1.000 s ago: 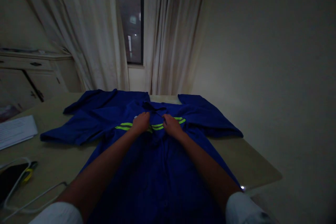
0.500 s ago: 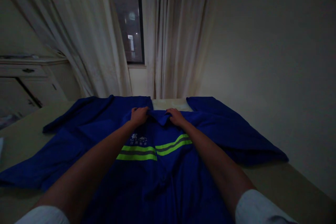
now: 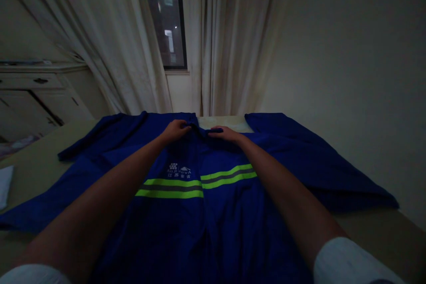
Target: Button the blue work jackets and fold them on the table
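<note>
A blue work jacket [image 3: 176, 226] lies spread front side up across the table, with yellow-green and grey stripes and a white printed logo on the chest. My left hand [image 3: 175, 131] pinches its collar on the left side. The right side of the collar is between the thumb and fingers of my right hand [image 3: 226, 134]. Between the two hands the collar edge is raised and bent. More dark blue cloth [image 3: 129, 131] shows behind the jacket on the left and on the right; whether it belongs to the same garment I cannot tell.
The pale table [image 3: 36, 153] borders a plain wall [image 3: 353, 75] on the right. Long curtains [image 3: 226, 44] hang beyond it around a dark window [image 3: 166, 17]. A cream cabinet [image 3: 43, 91] stands at the left, and a white flat thing [image 3: 5, 186] lies at the table's left edge.
My right hand has turned and folded up its side of the collar; the collar point that hung down between my hands no longer shows. The view has tipped slightly downward.
</note>
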Motion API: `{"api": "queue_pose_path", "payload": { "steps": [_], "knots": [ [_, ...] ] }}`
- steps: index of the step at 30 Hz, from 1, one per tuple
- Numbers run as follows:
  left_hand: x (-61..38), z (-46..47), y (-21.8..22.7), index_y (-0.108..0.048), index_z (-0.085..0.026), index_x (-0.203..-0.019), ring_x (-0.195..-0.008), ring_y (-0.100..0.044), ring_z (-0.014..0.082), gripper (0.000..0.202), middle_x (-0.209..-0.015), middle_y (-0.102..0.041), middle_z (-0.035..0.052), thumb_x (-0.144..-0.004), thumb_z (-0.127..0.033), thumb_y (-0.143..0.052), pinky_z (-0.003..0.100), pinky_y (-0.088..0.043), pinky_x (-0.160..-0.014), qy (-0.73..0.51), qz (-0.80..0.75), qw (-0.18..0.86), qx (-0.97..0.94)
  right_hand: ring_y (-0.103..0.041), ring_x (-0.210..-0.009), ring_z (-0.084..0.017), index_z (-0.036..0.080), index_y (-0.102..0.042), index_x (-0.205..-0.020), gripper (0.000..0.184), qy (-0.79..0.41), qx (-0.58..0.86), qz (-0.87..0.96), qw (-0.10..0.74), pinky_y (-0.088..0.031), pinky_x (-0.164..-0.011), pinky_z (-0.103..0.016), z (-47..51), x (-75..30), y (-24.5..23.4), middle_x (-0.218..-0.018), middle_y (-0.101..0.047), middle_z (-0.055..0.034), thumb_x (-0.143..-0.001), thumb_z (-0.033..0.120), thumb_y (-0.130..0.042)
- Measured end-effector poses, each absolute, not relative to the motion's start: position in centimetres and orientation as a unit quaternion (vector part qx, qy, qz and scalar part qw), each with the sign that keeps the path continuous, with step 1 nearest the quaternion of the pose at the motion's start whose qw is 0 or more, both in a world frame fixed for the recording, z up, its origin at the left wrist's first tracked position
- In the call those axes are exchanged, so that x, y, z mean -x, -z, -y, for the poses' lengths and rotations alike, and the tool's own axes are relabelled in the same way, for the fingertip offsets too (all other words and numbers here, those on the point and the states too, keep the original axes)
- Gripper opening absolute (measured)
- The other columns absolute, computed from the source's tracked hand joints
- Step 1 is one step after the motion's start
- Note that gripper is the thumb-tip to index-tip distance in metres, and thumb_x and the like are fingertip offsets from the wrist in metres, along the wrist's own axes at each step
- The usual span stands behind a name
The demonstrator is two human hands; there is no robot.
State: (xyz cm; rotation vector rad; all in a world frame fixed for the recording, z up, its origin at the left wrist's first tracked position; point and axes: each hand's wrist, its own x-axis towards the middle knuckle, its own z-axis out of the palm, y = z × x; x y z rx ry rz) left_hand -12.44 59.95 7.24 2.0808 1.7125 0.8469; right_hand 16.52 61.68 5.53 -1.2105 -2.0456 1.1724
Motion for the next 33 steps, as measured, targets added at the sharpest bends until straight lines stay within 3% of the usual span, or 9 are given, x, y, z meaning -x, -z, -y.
{"api": "queue_pose_path", "payload": {
  "steps": [4,9,14,17,21,25,28,30,33],
  "knots": [
    [10.7,-60.0,-8.2,-0.072,-0.02,-0.074,-0.067,-0.062,0.0211,0.024,-0.068,-0.067,0.0034,-0.079,-0.044,-0.069,0.028,-0.042,-0.062,-0.285,-0.586,0.135,-0.747,-0.068,-0.115,-0.025,0.019,-0.077,-0.112,0.046,-0.398,0.446,0.75,0.283,-0.05,-0.104,-0.037,-61.0,-16.4,-6.5,-0.121,-0.075,-0.0071,-0.091,0.058,-0.069],
    [8.0,-59.3,-8.6,-0.073,-0.02,-0.083,-0.077,-0.066,0.0232,0.031,-0.078,-0.073,0.006,-0.089,-0.047,-0.059,0.027,-0.044,-0.064,-0.293,-0.58,0.122,-0.75,-0.064,-0.123,-0.034,0.02,-0.066,-0.133,0.072,-0.18,0.541,0.803,0.172,-0.049,-0.104,-0.044,-59.6,-13.4,-6.9,-0.133,-0.069,-0.0122,-0.07,0.045,-0.091],
    [8.6,-58.4,-9.0,-0.071,-0.019,-0.103,-0.084,-0.069,0.0245,0.033,-0.092,-0.075,0.0085,-0.097,-0.045,-0.051,0.03,-0.048,-0.072,-0.318,-0.586,0.1,-0.739,-0.066,-0.116,-0.033,0.02,-0.072,-0.116,0.025,-0.039,0.619,0.758,0.202,-0.052,-0.097,-0.045,-59.9,-13.4,-8.9,-0.121,-0.072,-0.0156,-0.092,0.026,-0.066],
    [10.0,-58.3,-9.2,-0.072,-0.02,-0.106,-0.085,-0.07,0.024,0.029,-0.093,-0.076,0.006,-0.09,-0.042,-0.063,0.029,-0.05,-0.074,-0.3,-0.572,0.119,-0.754,-0.066,-0.116,-0.034,0.018,-0.074,-0.114,0.027,-0.064,0.654,0.717,0.231,-0.052,-0.097,-0.045,-61.3,-15.1,-10.3,-0.118,-0.072,-0.0175,-0.091,0.032,-0.071],
    [10.9,-58.1,-9.3,-0.078,-0.021,-0.102,-0.093,-0.072,0.0286,0.022,-0.095,-0.079,0.0072,-0.088,-0.022,-0.061,0.032,-0.05,-0.084,-0.235,-0.581,0.074,-0.776,-0.069,-0.108,-0.026,0.017,-0.075,-0.116,0.03,-0.188,0.592,0.738,0.263,-0.053,-0.098,-0.04,-62.1,-15.7,-10.6,-0.114,-0.075,-0.0118,-0.087,0.013,-0.066],
    [11.5,-55.8,-9.1,-0.066,-0.026,-0.139,-0.12,-0.067,0.0297,0.051,-0.129,-0.074,0.0096,-0.092,-0.013,-0.05,0.038,-0.046,-0.103,-0.238,-0.555,0.041,-0.796,-0.071,-0.103,-0.02,0.022,-0.074,-0.126,0.047,-0.287,0.5,0.732,0.362,-0.053,-0.1,-0.038,-60.3,-16.0,-9.5,-0.116,-0.077,-0.0047,-0.089,0.006,-0.049],
    [12.8,-52.7,-8.8,-0.056,-0.034,-0.149,-0.14,-0.054,0.0288,0.062,-0.152,-0.06,0.0054,-0.091,-0.014,-0.051,0.044,-0.034,-0.117,-0.206,-0.459,0.026,-0.864,-0.069,-0.112,-0.021,0.023,-0.078,-0.119,0.039,-0.262,0.419,0.798,0.345,-0.049,-0.106,-0.038,-57.6,-18.1,-8.8,-0.118,-0.077,-0.0036,-0.09,0.013,-0.054],
    [13.4,-50.8,-8.5,-0.059,-0.041,-0.146,-0.146,-0.048,0.0276,0.065,-0.158,-0.054,0.0002,-0.086,-0.015,-0.058,0.043,-0.028,-0.122,-0.141,-0.378,0.054,-0.913,-0.069,-0.113,-0.024,0.021,-0.082,-0.107,0.024,-0.244,0.374,0.861,0.243,-0.049,-0.104,-0.035,-55.5,-19.7,-8.3,-0.116,-0.077,-0.0048,-0.092,0.028,-0.064],
    [12.7,-49.1,-8.0,-0.068,-0.04,-0.135,-0.138,-0.056,0.0274,0.059,-0.152,-0.06,0.0006,-0.082,-0.017,-0.063,0.039,-0.03,-0.121,-0.041,-0.323,0.096,-0.941,-0.068,-0.113,-0.027,0.02,-0.083,-0.092,0.033,-0.183,0.375,0.899,0.135,-0.051,-0.1,-0.034,-52.8,-20.6,-7.3,-0.124,-0.074,-0.0086,-0.097,0.047,-0.066]
  ]
}}
